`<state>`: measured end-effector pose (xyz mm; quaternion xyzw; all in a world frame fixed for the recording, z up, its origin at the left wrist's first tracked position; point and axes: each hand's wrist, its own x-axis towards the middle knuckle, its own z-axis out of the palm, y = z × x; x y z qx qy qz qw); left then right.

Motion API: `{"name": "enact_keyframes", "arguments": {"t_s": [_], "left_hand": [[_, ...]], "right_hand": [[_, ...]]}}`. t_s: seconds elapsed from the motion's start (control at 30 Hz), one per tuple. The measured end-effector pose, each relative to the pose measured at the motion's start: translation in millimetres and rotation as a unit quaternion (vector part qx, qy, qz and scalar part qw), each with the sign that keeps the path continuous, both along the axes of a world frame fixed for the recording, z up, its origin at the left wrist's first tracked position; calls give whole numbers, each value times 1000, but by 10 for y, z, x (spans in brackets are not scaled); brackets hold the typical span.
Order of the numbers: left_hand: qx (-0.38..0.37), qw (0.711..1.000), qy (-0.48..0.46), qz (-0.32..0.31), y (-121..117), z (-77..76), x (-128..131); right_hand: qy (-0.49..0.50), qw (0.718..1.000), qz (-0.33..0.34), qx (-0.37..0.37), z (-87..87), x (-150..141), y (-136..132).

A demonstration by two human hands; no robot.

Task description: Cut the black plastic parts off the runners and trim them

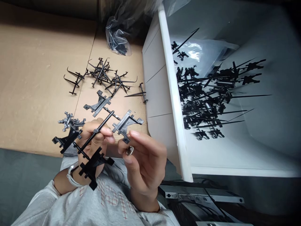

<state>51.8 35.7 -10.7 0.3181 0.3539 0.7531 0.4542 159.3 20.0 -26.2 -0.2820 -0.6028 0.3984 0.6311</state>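
Note:
My left hand (90,131) is closed around the middle runner of a black plastic sprue (96,131), raised above the table edge. Several black plastic brackets hang from this runner; one bracket (127,123) is at the right, close to my right hand (145,160). My right index fingertip is at that bracket's lower edge, and whether it presses on it I cannot tell. The right fingers are curled, with a small shiny dark piece (129,150) between thumb and fingers, too small to name. A few loose black brackets (67,121) lie on the table behind my left hand.
Bare black runners (101,73) lie heaped on the cardboard-covered table (35,78). Behind them is a clear plastic bag (117,37) with dark pieces. At the right, a white bin (175,94) holds many black sprues (211,94) and another bag. Below it is a metal frame (202,196) with cables.

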Motion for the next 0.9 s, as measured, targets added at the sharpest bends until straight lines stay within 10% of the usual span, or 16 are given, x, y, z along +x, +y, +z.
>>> {"name": "enact_keyframes", "arguments": {"t_s": [0.9], "left_hand": [[18,999,-24,-29,-38,-1,36]], "right_hand": [[-21,999,-10,25,-66,-65,57]]}}
